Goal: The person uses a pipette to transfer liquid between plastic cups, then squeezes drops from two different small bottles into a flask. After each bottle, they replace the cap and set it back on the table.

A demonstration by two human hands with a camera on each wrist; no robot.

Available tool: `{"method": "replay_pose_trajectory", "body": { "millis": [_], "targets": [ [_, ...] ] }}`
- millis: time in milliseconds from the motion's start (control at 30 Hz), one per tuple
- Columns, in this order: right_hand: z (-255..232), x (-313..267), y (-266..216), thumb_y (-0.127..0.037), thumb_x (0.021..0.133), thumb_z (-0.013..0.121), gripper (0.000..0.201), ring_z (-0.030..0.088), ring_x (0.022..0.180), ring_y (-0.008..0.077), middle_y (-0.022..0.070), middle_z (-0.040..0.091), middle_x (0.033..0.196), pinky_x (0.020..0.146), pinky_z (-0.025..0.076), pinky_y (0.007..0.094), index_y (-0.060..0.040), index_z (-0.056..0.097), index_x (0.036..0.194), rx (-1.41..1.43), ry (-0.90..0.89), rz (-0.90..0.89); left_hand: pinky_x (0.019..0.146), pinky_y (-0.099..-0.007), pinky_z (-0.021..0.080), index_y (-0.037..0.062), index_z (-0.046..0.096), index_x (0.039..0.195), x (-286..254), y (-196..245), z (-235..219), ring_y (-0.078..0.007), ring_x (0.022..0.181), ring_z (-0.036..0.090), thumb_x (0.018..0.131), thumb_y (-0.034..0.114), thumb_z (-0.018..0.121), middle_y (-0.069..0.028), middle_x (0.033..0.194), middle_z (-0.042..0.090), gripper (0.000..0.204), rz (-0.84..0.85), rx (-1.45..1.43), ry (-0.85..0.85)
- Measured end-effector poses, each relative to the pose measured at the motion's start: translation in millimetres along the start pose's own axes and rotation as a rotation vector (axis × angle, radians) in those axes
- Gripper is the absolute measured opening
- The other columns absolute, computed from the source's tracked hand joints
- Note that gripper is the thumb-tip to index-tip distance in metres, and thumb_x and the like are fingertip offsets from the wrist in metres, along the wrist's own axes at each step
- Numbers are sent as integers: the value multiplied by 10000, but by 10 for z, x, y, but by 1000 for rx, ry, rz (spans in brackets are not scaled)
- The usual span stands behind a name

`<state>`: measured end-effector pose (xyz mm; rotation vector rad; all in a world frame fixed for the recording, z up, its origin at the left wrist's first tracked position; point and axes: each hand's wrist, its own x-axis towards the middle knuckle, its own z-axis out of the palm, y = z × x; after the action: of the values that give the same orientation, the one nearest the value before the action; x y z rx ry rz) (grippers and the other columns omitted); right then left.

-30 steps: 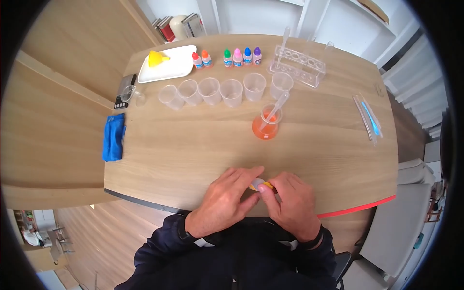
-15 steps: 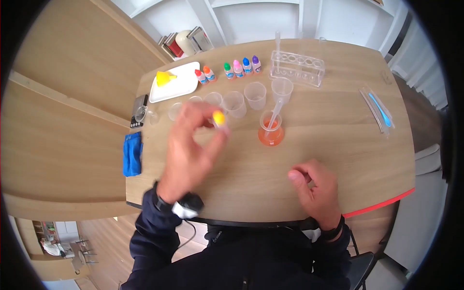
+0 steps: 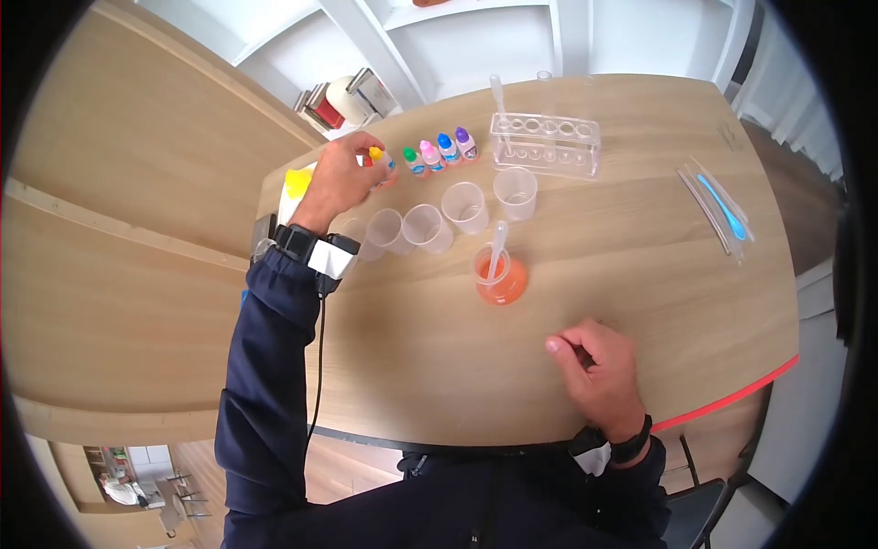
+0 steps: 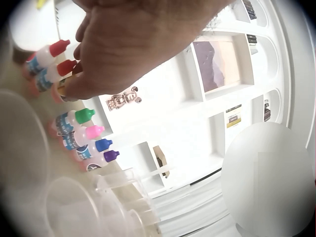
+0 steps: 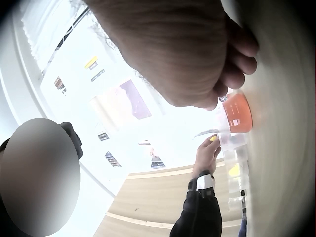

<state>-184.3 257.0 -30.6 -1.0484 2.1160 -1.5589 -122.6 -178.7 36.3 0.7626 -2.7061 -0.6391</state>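
At the back left of the table, my left hand (image 3: 344, 177) pinches a small yellow-capped bottle (image 3: 382, 161) between thumb and fingers. In the left wrist view, the left hand (image 4: 123, 47) has that bottle beside two red-capped ones (image 4: 47, 76); its cap is mostly hidden. To its right stand bottles with green (image 3: 414, 164), pink (image 3: 432, 156), blue (image 3: 448, 149) and purple caps (image 3: 465, 144). My right hand (image 3: 600, 373), loosely curled and holding nothing, is near the front edge. A flask of orange liquid (image 3: 501, 282) with a pipette (image 3: 497, 249) stands left of and beyond it.
Several clear cups (image 3: 428, 229) form a row behind the flask. A clear test tube rack (image 3: 546, 157) stands at the back. Stirring tools (image 3: 721, 209) lie at the right. A yellow funnel (image 3: 297, 183) sits by the left forearm, over a white tray (image 3: 287, 209).
The hands have parted. My left hand has carried the yellow-capped bottle from the table's front to the bottle row at the back left. My right hand has shifted slightly right.
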Motion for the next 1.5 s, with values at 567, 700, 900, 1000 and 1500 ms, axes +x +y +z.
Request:
{"method": "replay_pose_trajectory", "body": {
  "millis": [567, 700, 900, 1000, 1500],
  "targets": [
    [5, 51, 7, -82, 943, 843, 113, 630, 623, 267, 85, 651, 750, 572, 490, 391, -54, 738, 913, -91, -9, -101, 926, -411, 593, 8, 786, 1251, 148, -161, 263, -302, 1029, 746, 767, 246, 933, -192, 1207, 788, 560, 92, 59, -8],
    [12, 46, 16, -77, 938, 848, 118, 631, 626, 272, 86, 653, 752, 575, 493, 390, -53, 735, 913, -99, -6, -114, 986, -449, 580, 12, 797, 1243, 184, -91, 268, -354, 1094, 739, 746, 243, 932, -202, 1231, 777, 565, 161, 91, -32],
    [14, 52, 13, -68, 939, 846, 113, 633, 631, 272, 87, 653, 753, 578, 496, 391, -51, 736, 919, -76, -2, -98, 961, -457, 572, 7, 824, 1172, 289, -5, 323, -345, 1122, 726, 775, 283, 938, -198, 1189, 770, 496, 91, 143, -124],
    [15, 49, 24, -70, 942, 842, 109, 632, 629, 272, 88, 654, 754, 577, 495, 391, -49, 737, 921, -80, -4, -108, 894, -458, 588, 3, 835, 1140, 253, -2, 278, -322, 1051, 753, 788, 279, 931, -190, 1112, 763, 457, 53, 26, -77],
    [19, 9, -4, -78, 989, 796, 114, 614, 634, 239, 104, 654, 755, 599, 473, 356, -15, 725, 926, -64, -14, -47, 922, -326, 603, -2, 666, 1090, -1397, 612, -45, -149, 1063, 732, 953, 6, 826, -114, 1187, 788, 211, -61, -833, 16]
  ]
}}
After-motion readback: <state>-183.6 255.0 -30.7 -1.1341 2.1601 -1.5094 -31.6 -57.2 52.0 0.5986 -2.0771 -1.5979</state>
